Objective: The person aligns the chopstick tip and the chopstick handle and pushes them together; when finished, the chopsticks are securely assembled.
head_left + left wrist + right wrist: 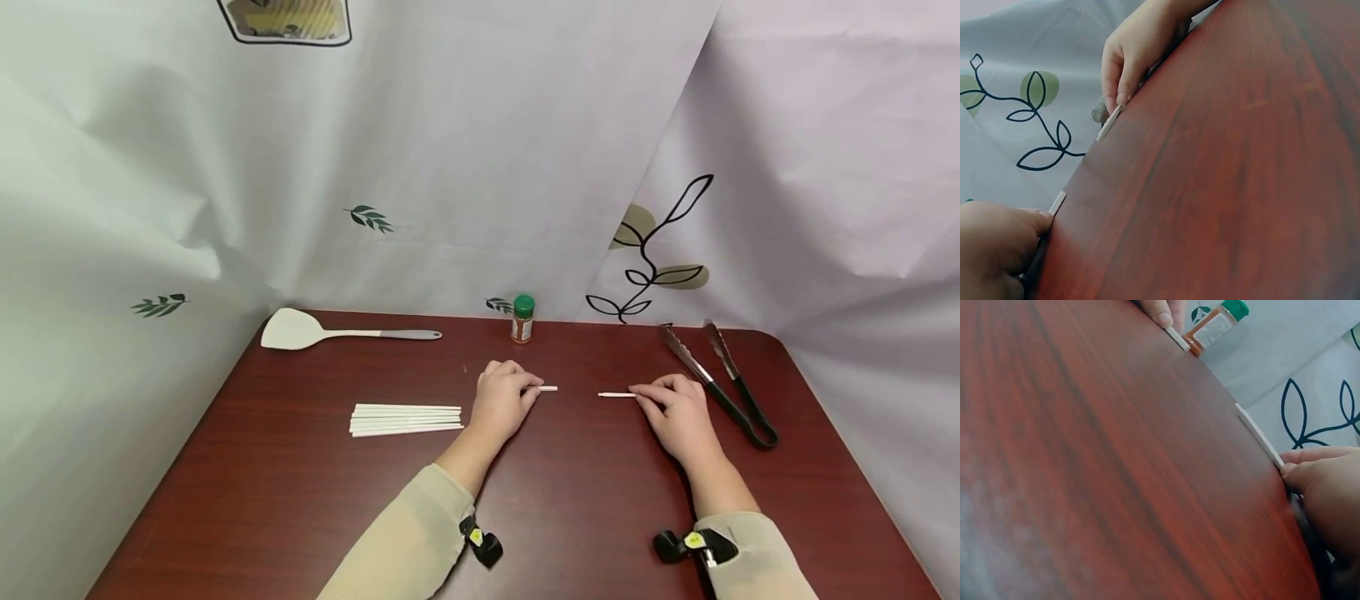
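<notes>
My left hand (501, 398) pinches a thin white stick (550, 388) between thumb and fingers, close over the dark red table, with a short end pointing right. Across a gap, my right hand (675, 410) pinches another white stick (617, 394), whose narrower tip points left toward the first. The two sticks lie roughly in line, and their other ends are hidden by the hands. The left wrist view shows both pinches, the right-hand stick (1110, 122) farther off. In the right wrist view, the stick (1260, 436) runs out from my right thumb and fingertip.
Several white sticks (407, 420) lie side by side left of my left hand. Farther back are a white spatula (296, 330) and a green-capped spice bottle (522, 320). Metal tongs with black handles (738, 392) lie beside my right hand. A printed curtain (480, 167) hangs behind the table (570, 500).
</notes>
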Tool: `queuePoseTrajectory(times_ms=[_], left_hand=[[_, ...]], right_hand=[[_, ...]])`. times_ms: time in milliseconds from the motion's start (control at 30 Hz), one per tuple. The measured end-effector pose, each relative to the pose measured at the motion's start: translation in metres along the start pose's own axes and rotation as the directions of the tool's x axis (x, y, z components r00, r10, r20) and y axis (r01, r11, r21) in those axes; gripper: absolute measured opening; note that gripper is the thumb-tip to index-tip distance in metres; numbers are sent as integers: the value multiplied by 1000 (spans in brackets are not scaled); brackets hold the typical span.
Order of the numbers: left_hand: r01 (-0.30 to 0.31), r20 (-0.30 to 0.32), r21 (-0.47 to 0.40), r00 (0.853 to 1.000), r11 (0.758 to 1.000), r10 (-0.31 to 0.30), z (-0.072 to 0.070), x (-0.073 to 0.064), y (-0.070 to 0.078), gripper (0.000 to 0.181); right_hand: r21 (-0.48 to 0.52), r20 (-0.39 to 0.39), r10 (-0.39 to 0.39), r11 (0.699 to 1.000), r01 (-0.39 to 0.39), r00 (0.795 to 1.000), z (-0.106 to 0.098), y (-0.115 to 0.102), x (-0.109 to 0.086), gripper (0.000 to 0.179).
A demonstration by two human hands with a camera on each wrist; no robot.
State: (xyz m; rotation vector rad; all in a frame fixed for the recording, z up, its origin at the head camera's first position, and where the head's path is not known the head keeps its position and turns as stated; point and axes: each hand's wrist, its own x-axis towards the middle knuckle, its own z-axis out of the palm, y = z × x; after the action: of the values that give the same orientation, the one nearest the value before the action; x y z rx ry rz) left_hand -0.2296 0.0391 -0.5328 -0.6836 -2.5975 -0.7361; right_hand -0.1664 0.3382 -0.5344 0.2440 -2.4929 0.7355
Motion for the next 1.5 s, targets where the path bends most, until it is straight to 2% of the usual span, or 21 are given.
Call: queuePoseTrajectory(times_ms=[233,633,900,1167,1300,1500], left_hand=[[-2,8,-6,1000,1000,2,0,-1,1,7],[21,54,-12,998,1000,-20,-1,1,4,10],[21,68,-14,997,1000,-20,-1,0,4,13],[-18,53,-54,998,998,21,-2,-1,3,23],[-50,17,-92,999,994,52,-3,-2,2,25],[-100,-24,-143,995,985,98,-4,-4,4,29]], right_hand=[[1,9,32,999,-32,999,-1,-1,-2,18],[8,-50,31,999,-31,998,-2,1,-3,15],[13,-28,71,997,-71,997,-4,-1,-3,13],[28,-2,107,994,-107,994,-4,-4,-2,20],[35,-45,96,995,-94,994,-2,-7,-1,17],[40,-191,23,999,-16,981,5,-14,0,11]])
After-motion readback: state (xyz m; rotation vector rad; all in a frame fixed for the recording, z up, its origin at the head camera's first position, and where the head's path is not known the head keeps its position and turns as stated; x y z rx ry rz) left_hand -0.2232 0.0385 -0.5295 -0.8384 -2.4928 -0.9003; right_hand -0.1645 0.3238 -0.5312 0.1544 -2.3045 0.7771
